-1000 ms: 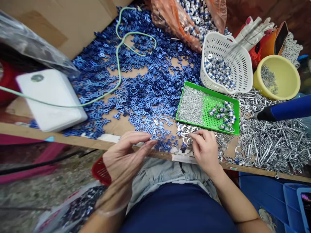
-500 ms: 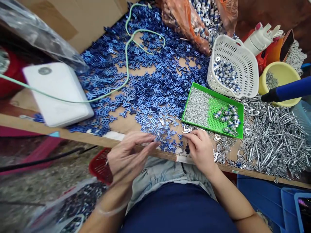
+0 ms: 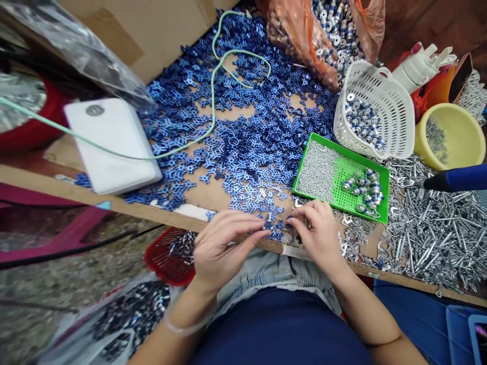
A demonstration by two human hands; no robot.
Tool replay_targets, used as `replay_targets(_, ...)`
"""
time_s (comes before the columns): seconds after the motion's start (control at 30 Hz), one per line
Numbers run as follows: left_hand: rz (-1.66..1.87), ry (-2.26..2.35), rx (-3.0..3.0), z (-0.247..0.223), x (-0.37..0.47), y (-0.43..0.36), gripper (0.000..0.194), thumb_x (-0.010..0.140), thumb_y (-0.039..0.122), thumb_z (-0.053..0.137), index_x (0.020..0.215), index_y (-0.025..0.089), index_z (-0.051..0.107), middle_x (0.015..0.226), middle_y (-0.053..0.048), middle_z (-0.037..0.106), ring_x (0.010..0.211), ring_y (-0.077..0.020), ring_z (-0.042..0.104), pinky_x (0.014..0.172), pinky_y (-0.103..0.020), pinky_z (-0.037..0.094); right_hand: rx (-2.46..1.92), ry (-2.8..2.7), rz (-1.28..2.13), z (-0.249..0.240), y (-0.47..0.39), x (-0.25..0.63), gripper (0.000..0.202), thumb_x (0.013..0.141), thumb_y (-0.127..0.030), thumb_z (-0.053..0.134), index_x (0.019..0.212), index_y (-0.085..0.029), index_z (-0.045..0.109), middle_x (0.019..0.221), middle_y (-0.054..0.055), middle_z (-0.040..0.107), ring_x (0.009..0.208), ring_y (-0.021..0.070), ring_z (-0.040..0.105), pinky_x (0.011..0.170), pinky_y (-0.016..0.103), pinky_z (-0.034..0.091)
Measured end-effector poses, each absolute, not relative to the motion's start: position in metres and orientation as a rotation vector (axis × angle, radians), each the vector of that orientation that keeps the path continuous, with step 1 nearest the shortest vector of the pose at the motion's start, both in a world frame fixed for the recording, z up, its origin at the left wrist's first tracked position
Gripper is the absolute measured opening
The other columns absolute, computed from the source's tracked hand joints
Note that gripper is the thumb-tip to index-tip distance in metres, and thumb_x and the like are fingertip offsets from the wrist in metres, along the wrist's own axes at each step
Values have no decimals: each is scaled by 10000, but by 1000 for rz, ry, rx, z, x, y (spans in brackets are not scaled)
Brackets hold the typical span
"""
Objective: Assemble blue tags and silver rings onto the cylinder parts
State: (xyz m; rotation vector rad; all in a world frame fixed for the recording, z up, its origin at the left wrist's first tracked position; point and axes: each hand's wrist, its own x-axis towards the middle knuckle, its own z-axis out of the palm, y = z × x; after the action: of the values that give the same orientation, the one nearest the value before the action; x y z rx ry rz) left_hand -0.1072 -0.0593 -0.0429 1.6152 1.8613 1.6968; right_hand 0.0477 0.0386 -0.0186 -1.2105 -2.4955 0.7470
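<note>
My left hand (image 3: pixel 228 243) pinches a small blue three-armed piece (image 3: pixel 268 225) between thumb and fingertips at the table's front edge. A thin silvery pin seems to stand up from that piece. Close by on the right, my right hand (image 3: pixel 318 230) has thumb and forefinger pressed together; something small and dark shows at their tips, too small to name. Many loose blue three-armed pieces (image 3: pixel 247 172) cover the table beyond both hands. Behind my right hand stands a green tray (image 3: pixel 384 203) holding tiny silvery parts (image 3: pixel 317 172) and several blue-and-silver cylinders (image 3: pixel 367 188).
A white basket (image 3: pixel 399 121) of cylinders and a yellow bowl (image 3: pixel 470 134) stand at the right, behind piled metal pins (image 3: pixel 429 233). A white box (image 3: pixel 114 147) with a green cord (image 3: pixel 182 148) across it lies left. A red basket (image 3: pixel 155 258) sits below the edge.
My left hand has moved right, closer to my right hand, and its fingers have closed on the blue piece. My right hand's fingers are more curled. The whole view has shifted slightly.
</note>
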Motion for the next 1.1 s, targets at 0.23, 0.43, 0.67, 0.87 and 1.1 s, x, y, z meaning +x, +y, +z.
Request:
replay_targets(0.23,1636,1880,1818,-40,-105,-55,243,678,115,740,868,217,628,757,3,713,676,-152,656,644,-301,517,-1199,-1983,1430,-2,37,53,78,757,-272,649,729,-212,607,737,-9,546,734,149,496,670,298,395)
replay_targets(0.43,1635,1949,1945,-35,-97,-53,208,682,135,737,846,216,638,739,-4,723,631,-148,651,602,-282,530,-1154,-1779,1707,0,36,54,137,728,-320,675,729,-201,608,740,-11,549,669,120,484,606,260,393)
replay_targets(0.67,1642,2043,1768,-46,-104,-58,217,671,138,748,844,216,642,734,-1,716,650,-159,654,662,-319,518,-1271,-2537,781,-18,41,57,75,829,-213,553,806,-206,624,786,29,639,788,194,547,706,327,405)
replay_targets(0.87,1679,2185,1437,-56,-117,-65,86,716,247,715,786,228,669,715,-6,708,670,-170,651,679,-323,527,-1268,-2580,577,-22,41,48,209,885,-235,460,993,-195,634,861,68,668,793,195,607,695,303,445)
replay_targets(1.1,1777,2073,1498,-53,-120,-65,223,651,110,758,816,217,654,737,10,694,670,-145,624,649,-306,507,-1493,-2691,351,-32,46,11,259,878,-348,479,1034,-229,648,697,50,702,576,198,640,510,263,372)
